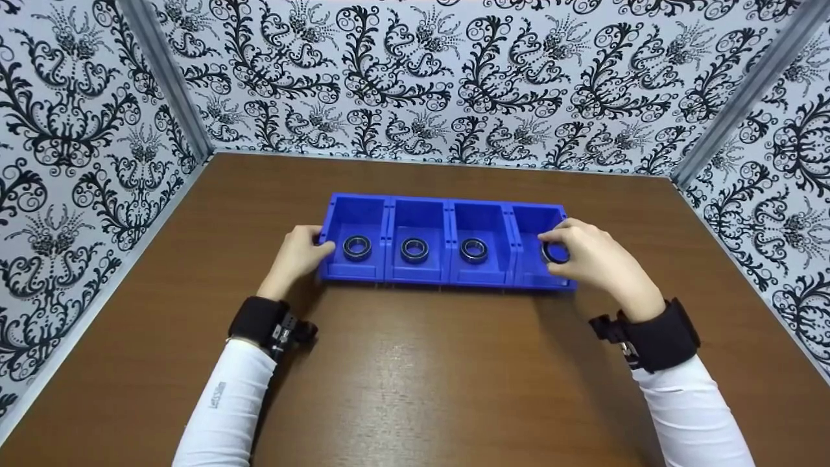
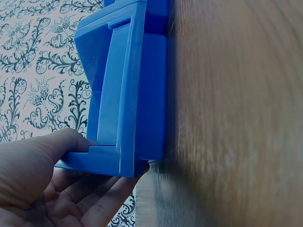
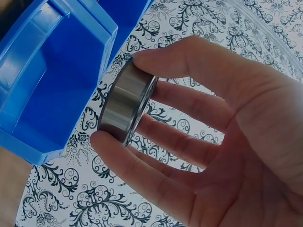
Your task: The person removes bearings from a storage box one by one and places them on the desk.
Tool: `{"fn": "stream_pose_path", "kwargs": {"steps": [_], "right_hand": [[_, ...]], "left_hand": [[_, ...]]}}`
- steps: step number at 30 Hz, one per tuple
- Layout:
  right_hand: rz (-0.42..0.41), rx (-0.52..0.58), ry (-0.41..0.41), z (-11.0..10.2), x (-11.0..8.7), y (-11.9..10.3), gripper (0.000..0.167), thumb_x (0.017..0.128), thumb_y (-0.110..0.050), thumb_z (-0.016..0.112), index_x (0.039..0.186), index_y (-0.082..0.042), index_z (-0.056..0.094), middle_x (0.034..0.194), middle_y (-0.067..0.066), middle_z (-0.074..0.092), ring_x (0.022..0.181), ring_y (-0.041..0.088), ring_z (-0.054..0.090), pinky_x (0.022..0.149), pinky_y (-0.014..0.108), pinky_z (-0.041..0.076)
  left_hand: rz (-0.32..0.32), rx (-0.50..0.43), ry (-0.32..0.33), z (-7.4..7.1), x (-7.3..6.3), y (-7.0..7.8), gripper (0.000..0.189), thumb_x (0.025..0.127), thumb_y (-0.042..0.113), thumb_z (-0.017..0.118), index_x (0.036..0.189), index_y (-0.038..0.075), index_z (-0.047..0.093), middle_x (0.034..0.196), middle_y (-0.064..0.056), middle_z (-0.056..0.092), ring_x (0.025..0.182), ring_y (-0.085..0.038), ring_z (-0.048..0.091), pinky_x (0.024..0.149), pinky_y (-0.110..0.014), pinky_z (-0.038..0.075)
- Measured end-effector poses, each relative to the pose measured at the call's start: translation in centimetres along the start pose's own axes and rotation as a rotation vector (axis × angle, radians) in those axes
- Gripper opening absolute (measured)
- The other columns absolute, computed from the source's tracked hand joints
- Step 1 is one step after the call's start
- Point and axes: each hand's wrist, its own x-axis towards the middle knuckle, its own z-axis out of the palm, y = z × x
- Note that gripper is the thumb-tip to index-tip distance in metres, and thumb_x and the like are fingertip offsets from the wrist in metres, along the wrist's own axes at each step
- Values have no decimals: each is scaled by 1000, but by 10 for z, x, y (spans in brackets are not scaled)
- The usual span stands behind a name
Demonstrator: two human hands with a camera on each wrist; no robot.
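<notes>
A blue bin row [image 1: 415, 282] with several compartments stands on the table. Ball bearings lie in its three left compartments: one bearing [image 1: 356, 248] in the leftmost, another bearing [image 1: 414, 250] beside it, and a third bearing [image 1: 473, 250] after that. At the left end, my left hand [image 1: 299, 254] grips the bin's side wall, thumb over the rim and fingers beneath, as the left wrist view shows. My right hand [image 1: 587, 256] pinches a bearing [image 3: 124, 101] by its outer ring between thumb and fingers. That bearing is held above the rightmost compartment, apart from the bin wall in the right wrist view.
The brown wooden table [image 1: 402, 376] extends around the bins. Patterned panels [image 1: 415, 84] enclose its back and sides, joined by grey corner posts [image 1: 165, 78]. Black wrist straps [image 1: 661, 337] with small cameras sit over white sleeves.
</notes>
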Motion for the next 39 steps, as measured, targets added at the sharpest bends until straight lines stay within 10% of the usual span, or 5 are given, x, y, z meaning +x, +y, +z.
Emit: {"fn": "stream_pose_path", "kwargs": {"steps": [39], "right_hand": [[-88,19,5,12,-34,-10,34,78,-4,77,112,1,74,104,14,66,94,33,66,80,51,54]], "left_hand": [[27,16,28,-1,-3,4,34,86,6,60,115,-7,71,92,-13,68,82,-26,56,80,-41,48]]}}
